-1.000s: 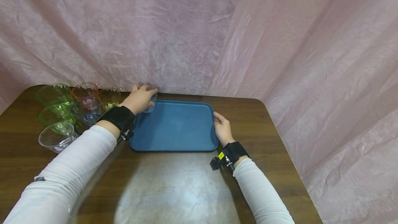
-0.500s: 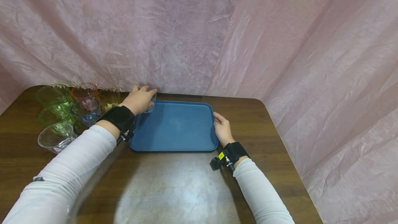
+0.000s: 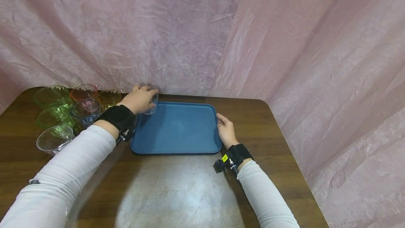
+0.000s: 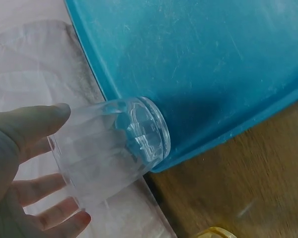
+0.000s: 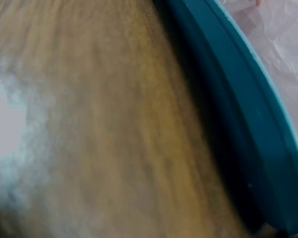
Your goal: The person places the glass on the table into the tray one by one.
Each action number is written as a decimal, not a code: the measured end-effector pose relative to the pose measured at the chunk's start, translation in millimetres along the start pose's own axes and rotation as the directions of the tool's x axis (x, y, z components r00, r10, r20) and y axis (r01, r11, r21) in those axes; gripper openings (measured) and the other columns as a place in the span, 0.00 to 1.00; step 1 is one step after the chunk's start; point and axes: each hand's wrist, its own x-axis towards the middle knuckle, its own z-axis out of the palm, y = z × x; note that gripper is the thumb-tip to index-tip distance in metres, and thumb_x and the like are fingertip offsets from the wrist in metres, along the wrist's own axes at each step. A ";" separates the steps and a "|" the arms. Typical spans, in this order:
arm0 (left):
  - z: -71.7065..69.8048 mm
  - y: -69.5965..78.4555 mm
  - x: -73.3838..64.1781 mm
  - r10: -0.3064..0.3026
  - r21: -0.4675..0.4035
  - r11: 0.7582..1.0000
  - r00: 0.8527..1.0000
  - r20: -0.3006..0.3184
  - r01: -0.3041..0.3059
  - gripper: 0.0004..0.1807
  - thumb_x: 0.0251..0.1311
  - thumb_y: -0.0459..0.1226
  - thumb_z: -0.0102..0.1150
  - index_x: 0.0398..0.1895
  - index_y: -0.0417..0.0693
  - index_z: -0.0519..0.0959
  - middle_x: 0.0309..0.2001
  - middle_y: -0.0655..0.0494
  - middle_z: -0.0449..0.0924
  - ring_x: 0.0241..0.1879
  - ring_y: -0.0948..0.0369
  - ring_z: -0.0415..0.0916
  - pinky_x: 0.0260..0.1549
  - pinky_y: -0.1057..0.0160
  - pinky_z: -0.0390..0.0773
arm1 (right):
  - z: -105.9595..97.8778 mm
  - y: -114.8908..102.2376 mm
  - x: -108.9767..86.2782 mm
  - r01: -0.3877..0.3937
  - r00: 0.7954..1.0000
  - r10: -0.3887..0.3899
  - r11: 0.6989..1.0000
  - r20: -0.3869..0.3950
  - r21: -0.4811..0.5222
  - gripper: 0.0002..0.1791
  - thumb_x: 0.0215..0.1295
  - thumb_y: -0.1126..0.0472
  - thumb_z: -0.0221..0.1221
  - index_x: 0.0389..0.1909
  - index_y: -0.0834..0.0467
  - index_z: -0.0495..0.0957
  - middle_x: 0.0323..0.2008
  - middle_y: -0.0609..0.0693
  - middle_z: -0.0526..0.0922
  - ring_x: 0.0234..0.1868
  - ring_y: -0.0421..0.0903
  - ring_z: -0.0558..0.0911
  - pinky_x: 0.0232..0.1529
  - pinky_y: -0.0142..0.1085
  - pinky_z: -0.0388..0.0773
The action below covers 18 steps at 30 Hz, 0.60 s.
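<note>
While hands point(image 3: 137, 100) point(image 3: 226, 132) touch cup point(image 4: 107, 153) and tray point(image 3: 181, 129), a yellow label point(image 3: 225, 158) shows; illegible.

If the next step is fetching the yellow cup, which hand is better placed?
Left, most likely. The left hand is at the clear cup by the far left corner of the blue tray, with the yellow cup close by; the right hand is at the tray's right edge, farther away.

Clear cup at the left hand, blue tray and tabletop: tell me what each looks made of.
Clear cup: glass or clear plastic, glossy; see-through with glints at its base, which settle neither.
Blue tray: probably moulded plastic, satin; even colour, fine scratches.
Tabletop: wood or wood-look laminate, with sheen; brown grain, bright glare.
</note>
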 end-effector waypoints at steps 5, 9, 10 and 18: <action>-2.7 -5.4 -1.7 -0.009 -0.007 1.000 1.000 0.000 0.009 0.36 0.62 0.41 0.60 0.70 0.40 0.60 0.68 0.27 0.53 0.66 0.27 0.44 0.57 0.29 0.62 | -0.9 -0.5 -0.3 0.005 1.000 -0.005 1.000 0.020 0.003 0.25 0.69 0.73 0.41 0.67 0.66 0.62 0.68 0.61 0.64 0.68 0.52 0.65 0.69 0.46 0.62; -8.5 -10.6 -5.8 0.009 -0.004 1.000 1.000 -0.009 -0.009 0.37 0.60 0.43 0.62 0.68 0.37 0.62 0.67 0.26 0.55 0.65 0.26 0.45 0.58 0.28 0.60 | -1.2 -0.2 -0.4 0.005 1.000 -0.005 1.000 0.021 0.006 0.25 0.69 0.73 0.41 0.67 0.66 0.62 0.68 0.61 0.64 0.68 0.52 0.65 0.69 0.45 0.62; -10.4 -12.3 -6.9 0.012 -0.006 1.000 1.000 -0.012 -0.012 0.37 0.59 0.43 0.63 0.68 0.37 0.62 0.67 0.26 0.56 0.65 0.26 0.45 0.58 0.28 0.59 | -1.4 -0.3 -0.6 0.007 1.000 -0.007 1.000 0.021 0.006 0.25 0.69 0.73 0.41 0.67 0.66 0.62 0.68 0.61 0.64 0.68 0.52 0.65 0.69 0.45 0.61; -23.8 -32.5 -17.4 0.015 0.018 1.000 1.000 -0.022 -0.014 0.38 0.58 0.42 0.63 0.68 0.34 0.61 0.65 0.24 0.58 0.64 0.25 0.46 0.61 0.28 0.50 | -2.6 1.0 0.8 -0.005 1.000 0.005 1.000 0.030 0.013 0.25 0.69 0.72 0.42 0.67 0.66 0.62 0.69 0.61 0.64 0.68 0.52 0.65 0.69 0.45 0.62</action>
